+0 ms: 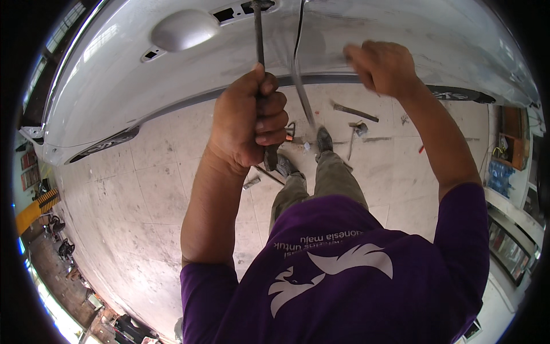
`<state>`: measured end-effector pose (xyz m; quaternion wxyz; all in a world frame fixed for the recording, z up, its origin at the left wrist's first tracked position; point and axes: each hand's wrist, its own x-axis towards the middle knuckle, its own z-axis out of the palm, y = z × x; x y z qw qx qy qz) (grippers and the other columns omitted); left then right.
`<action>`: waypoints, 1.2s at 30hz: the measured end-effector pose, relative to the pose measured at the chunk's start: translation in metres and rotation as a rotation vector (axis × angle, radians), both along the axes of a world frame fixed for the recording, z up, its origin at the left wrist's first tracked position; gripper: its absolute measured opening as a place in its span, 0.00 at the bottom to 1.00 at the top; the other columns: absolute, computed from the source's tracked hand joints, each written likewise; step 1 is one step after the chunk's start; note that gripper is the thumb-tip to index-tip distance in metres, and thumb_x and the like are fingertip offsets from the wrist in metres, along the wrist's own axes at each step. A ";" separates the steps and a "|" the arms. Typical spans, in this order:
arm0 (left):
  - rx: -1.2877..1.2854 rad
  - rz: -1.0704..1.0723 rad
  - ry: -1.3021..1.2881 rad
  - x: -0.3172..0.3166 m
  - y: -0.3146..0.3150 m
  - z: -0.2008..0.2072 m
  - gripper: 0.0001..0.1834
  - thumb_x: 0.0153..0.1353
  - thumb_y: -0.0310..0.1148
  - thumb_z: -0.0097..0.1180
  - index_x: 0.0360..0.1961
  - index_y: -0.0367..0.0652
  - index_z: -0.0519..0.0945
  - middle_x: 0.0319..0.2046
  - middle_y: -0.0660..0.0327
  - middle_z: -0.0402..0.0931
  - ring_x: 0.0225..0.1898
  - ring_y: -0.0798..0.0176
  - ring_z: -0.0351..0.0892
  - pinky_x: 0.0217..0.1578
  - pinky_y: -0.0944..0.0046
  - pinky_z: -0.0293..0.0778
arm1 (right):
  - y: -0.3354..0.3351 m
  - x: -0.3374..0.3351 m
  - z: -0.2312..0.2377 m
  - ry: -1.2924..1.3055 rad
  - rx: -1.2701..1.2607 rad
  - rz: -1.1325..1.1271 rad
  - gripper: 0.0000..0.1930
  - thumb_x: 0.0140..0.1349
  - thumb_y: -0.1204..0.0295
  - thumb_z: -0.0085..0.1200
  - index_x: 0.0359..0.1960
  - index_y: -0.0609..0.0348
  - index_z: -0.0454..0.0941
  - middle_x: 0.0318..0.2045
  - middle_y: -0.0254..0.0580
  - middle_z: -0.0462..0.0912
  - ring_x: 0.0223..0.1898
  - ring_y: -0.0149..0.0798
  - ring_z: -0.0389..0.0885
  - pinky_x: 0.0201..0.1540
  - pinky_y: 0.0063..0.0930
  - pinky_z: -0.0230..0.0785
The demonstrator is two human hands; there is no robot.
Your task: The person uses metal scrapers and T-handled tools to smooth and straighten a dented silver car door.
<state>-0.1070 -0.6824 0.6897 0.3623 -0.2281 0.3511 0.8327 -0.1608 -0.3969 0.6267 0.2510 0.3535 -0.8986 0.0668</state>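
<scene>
My left hand [250, 117] is closed around a dark metal bar [259, 37]. The bar's upper end reaches the handle opening [264, 6] of a silver car door [123, 63]. Its lower end shows below my fist. My right hand [382, 66] is raised in front of the panel right of the door gap, apart from the bar. Its fingers look bent but are smeared by motion, so I cannot tell whether they hold anything. A blurred, slim grey rod [302, 94] slants between my hands, its lower end near my shoe.
A short dark bar [356, 112] and a hammer [359, 129] lie on the tiled floor [172, 189] below the car. A small metal block [251, 183] lies left of my feet. Blue plastic bottles [500, 178] stand by a wooden shelf [513, 137] at the right.
</scene>
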 end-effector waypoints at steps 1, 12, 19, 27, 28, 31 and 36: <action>-0.004 -0.008 -0.012 0.001 0.001 0.000 0.19 0.75 0.47 0.36 0.26 0.55 0.65 0.13 0.75 0.50 0.10 0.77 0.46 0.06 0.75 0.47 | 0.004 -0.002 -0.005 0.013 -0.007 -0.051 0.07 0.63 0.62 0.58 0.39 0.46 0.77 0.19 0.31 0.78 0.19 0.38 0.79 0.19 0.32 0.70; 0.055 -0.004 -0.034 0.002 -0.002 0.000 0.19 0.75 0.47 0.35 0.26 0.55 0.65 0.13 0.76 0.50 0.09 0.78 0.47 0.05 0.75 0.47 | -0.003 0.009 0.003 -0.100 -0.047 0.014 0.09 0.65 0.61 0.55 0.41 0.48 0.77 0.20 0.35 0.80 0.21 0.42 0.80 0.20 0.35 0.70; 0.009 0.042 -0.016 -0.004 -0.003 0.003 0.19 0.75 0.47 0.35 0.26 0.54 0.65 0.13 0.76 0.49 0.09 0.77 0.47 0.05 0.75 0.47 | -0.001 0.023 -0.016 -0.247 -0.022 -0.043 0.08 0.64 0.61 0.56 0.39 0.49 0.79 0.19 0.36 0.80 0.20 0.41 0.80 0.20 0.35 0.70; -0.023 -0.011 0.026 0.000 0.001 0.006 0.20 0.75 0.48 0.34 0.26 0.54 0.65 0.13 0.75 0.49 0.10 0.77 0.46 0.06 0.75 0.47 | -0.006 0.017 0.001 -0.095 0.019 0.121 0.07 0.62 0.62 0.58 0.38 0.47 0.78 0.18 0.33 0.77 0.19 0.39 0.80 0.19 0.34 0.70; -0.026 -0.009 0.025 0.000 0.001 0.006 0.20 0.75 0.48 0.34 0.26 0.54 0.65 0.13 0.75 0.49 0.10 0.77 0.46 0.06 0.75 0.47 | -0.003 0.009 0.002 -0.044 0.076 0.073 0.07 0.62 0.62 0.59 0.38 0.47 0.78 0.18 0.33 0.77 0.19 0.38 0.79 0.19 0.34 0.70; -0.011 -0.002 0.021 0.001 0.003 0.007 0.20 0.75 0.48 0.34 0.26 0.54 0.64 0.13 0.75 0.49 0.09 0.77 0.46 0.05 0.75 0.47 | -0.006 0.004 0.002 -0.005 0.026 0.001 0.08 0.61 0.62 0.60 0.39 0.46 0.77 0.18 0.33 0.77 0.19 0.39 0.79 0.19 0.33 0.70; 0.039 -0.001 0.019 0.002 0.001 0.008 0.20 0.76 0.48 0.34 0.26 0.54 0.65 0.13 0.75 0.49 0.09 0.77 0.46 0.05 0.75 0.47 | -0.008 0.002 0.010 -0.007 0.137 0.089 0.07 0.64 0.61 0.58 0.38 0.46 0.77 0.18 0.33 0.75 0.19 0.40 0.79 0.19 0.33 0.70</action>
